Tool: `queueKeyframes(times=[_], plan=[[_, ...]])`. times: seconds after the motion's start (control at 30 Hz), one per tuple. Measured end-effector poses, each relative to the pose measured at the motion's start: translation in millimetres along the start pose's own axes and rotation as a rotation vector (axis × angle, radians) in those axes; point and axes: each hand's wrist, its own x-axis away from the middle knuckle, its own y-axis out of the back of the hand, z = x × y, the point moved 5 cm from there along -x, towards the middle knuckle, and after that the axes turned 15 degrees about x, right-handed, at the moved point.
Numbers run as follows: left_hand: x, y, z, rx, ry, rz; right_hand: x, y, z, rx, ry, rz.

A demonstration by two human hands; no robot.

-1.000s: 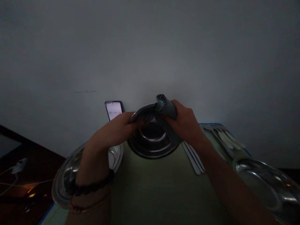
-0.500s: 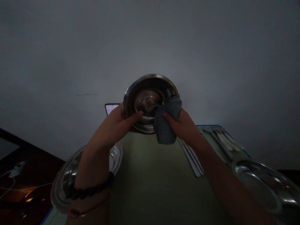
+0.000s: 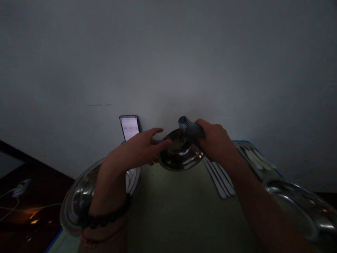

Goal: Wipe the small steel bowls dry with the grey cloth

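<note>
A small steel bowl (image 3: 181,156) is low over the far middle of the table, hollow side up. My left hand (image 3: 138,149) is at its left rim with the fingers stretched out over the edge and the thumb below; it steadies the bowl. My right hand (image 3: 214,140) is closed round a dark checked cloth (image 3: 188,127) and presses it on the bowl's far right rim. A dark bead bracelet sits on my left wrist.
A large steel plate (image 3: 81,196) lies under my left forearm, another steel plate (image 3: 302,207) at the right edge. Flat knives (image 3: 218,177) and several spoons (image 3: 252,158) lie right of the bowl. A lit phone (image 3: 130,127) leans on the wall. The pale table (image 3: 173,214) stands against it.
The bowl was lifted and tilted toward me half a second ago; it has come back down, hollow side up. My right hand with the cloth moved onto the far rim. My left fingers have stretched out.
</note>
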Motion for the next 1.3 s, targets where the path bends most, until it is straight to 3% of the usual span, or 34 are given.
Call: queueKeyframes(times=[0.23, 0.33, 0.47, 0.6, 0.7, 0.77, 0.9, 1.03, 1.17, 1.3], plan=[[-32, -26.5, 19, -0.077, 0.021, 0.029, 5, -10, 28, 0.023, 0.119, 0.018], [-39, -33.4, 23, -0.018, 0.025, 0.056, 4, -8, 27, -0.060, 0.119, -0.078], [-34, -31.0, 16, 0.073, -0.044, 0.069, -2, -2, 8, -0.239, 0.053, -0.275], [-30, -22.3, 4, 0.444, -0.145, -0.074, -7, -3, -20, -0.406, -0.148, -0.423], [-31, -21.1, -1, 0.762, -0.220, -0.205, -10, -10, -32, -0.535, -0.277, -0.440], [-35, -25.5, 0, 0.853, -0.219, -0.208, -13, -17, -35, -0.590, -0.306, -0.419], [-40, -25.3, 6, 0.655, -0.190, -0.220, -15, -19, -37, -0.603, -0.238, -0.351], [-32, -9.8, 3, 0.351, -0.298, -0.324, -12, -7, -34, -0.445, -0.152, -0.313], [-24, -7.0, -2, 0.106, -0.292, -0.278, -7, 0, -17, -0.394, -0.005, -0.286], [-26, -9.1, 1, 0.071, -0.275, -0.275, -5, -2, -9, -0.343, 0.033, -0.302]])
